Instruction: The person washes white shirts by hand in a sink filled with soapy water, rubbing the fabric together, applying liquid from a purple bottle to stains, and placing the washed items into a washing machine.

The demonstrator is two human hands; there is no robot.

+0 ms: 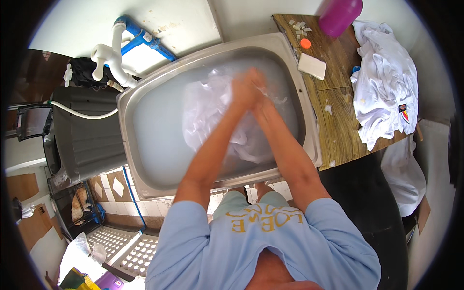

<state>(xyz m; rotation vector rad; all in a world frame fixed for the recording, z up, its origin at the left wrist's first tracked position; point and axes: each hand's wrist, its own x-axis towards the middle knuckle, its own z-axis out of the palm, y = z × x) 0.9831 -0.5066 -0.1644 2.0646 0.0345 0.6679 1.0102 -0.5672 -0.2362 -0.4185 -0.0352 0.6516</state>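
Both my hands are pressed close together over the right half of a metal sink basin (145, 159) full of cloudy water. My left hand (243, 94) and my right hand (257, 81) are smeared by motion, but both look closed, fist-like, on a bunched part of a white cloth (205, 113). A bit of the cloth shows beside my right hand. The rest of it spreads to the left of my hands and below them, partly under the water, with wet folds rising above the surface. My separate fingers cannot be made out.
A wooden counter (338, 121) right of the basin bears a pale soap bar (311, 66), an orange cap (305, 43), soap pieces (300, 28), a purple container (340, 17) and a heap of white clothes (384, 82). A white tap (108, 60) on blue pipes stands at the far left rim.
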